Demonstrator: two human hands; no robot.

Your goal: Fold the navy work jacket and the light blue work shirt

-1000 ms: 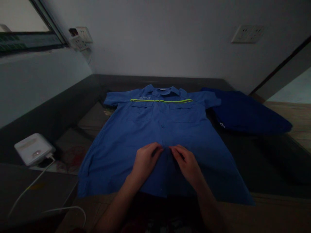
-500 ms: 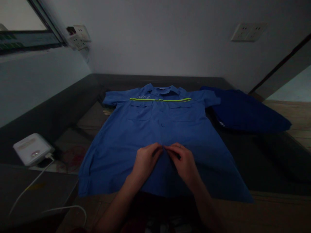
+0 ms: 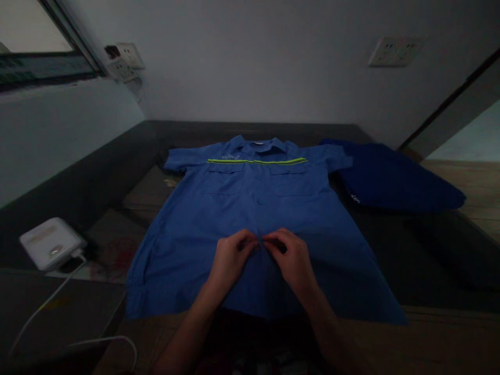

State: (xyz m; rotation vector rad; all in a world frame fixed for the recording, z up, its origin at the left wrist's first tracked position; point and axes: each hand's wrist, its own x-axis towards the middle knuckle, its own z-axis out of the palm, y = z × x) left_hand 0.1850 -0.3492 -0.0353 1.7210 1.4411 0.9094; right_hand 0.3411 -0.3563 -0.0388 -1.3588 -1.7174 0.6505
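Note:
A blue short-sleeved work shirt (image 3: 226, 208) with a yellow-green chest stripe and two flap pockets lies spread flat, collar away from me. My left hand (image 3: 233, 255) pinches the front placket below the chest, thumb against fingers. From the other side, my right hand (image 3: 288, 256) pinches the same edge, its fingertips nearly touching the left ones. A button shows on the placket above my hands. Whatever button or buttonhole lies between my fingertips is hidden.
A darker blue folded garment (image 3: 394, 177) lies at the right. On the left sits a white box-shaped device (image 3: 52, 244) with a white cable (image 3: 47, 302) running towards me. The dark tabletop (image 3: 437, 250) meets a wall with sockets (image 3: 396, 51).
Both hands stay at the placket and their fingertips have shifted slightly, with the fingers a little more curled. The view has moved a touch. The shirt lies as before.

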